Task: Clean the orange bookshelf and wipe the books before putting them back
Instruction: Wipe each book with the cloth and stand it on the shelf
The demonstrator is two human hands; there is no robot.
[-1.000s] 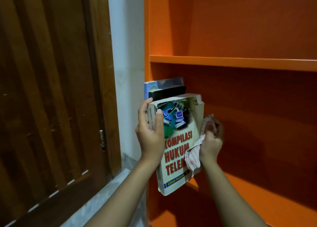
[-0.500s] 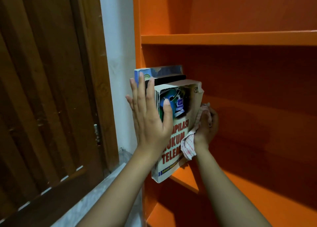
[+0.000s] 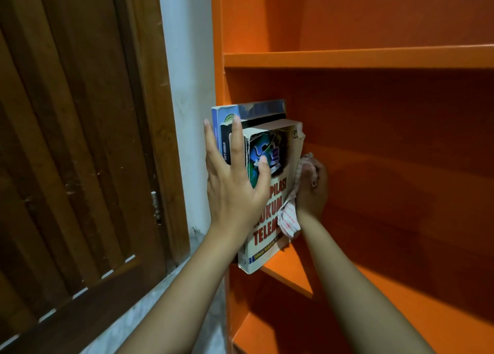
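Three books stand upright at the left end of the orange bookshelf's (image 3: 347, 57) middle shelf. The nearest is a cream book (image 3: 283, 193) with red title letters; behind it are a black book (image 3: 226, 139) and a blue book (image 3: 217, 123). My left hand (image 3: 235, 182) presses flat on their spines with straight fingers, thumb on the cream cover. My right hand (image 3: 314, 190) is inside the shelf beside the cream book, gripping a white cloth with red stripes (image 3: 288, 217), which hangs against the cover.
A dark wooden door (image 3: 74, 153) fills the left side, with a strip of white wall (image 3: 187, 86) between it and the bookshelf. The shelf boards above and below show bare orange surfaces. Grey floor (image 3: 171, 300) lies under my left arm.
My left hand went from gripping the cream book's spine to pressing flat against all three spines. The books have slid further into the shelf's left corner. My right hand stays beside the cover with the cloth.
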